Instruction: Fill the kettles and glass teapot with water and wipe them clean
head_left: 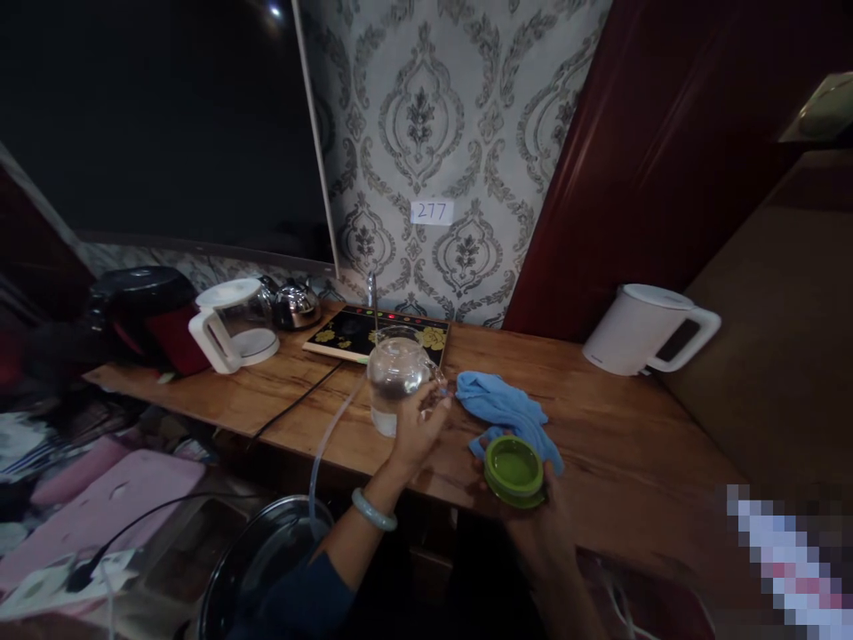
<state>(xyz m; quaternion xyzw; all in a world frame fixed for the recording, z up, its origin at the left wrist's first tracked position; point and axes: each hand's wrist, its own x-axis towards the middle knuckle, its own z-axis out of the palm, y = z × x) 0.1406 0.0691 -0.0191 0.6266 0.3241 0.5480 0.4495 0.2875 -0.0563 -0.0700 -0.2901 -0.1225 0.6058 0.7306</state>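
Clear water fills part of a glass kettle (393, 378) that stands at the front of an induction cooktop. My left hand (418, 431), with a pale bangle on its wrist, is closed at the kettle's handle on the right side. A small round green bowl (514, 467) with a thick rim is held in my right hand (543, 516), tilted so its inside faces me. Just behind the bowl, a crumpled blue cloth (499, 404) lies on the wooden counter (619, 444).
The cooktop (343, 329) has a tap (371, 293) and lit indicators. A glass jug with white handle (230, 329), a steel teapot (297, 304) and a dark red appliance (150, 311) stand left, a white kettle (640, 329) right. A clear hose (323, 449) runs to a basin (219, 569) below.
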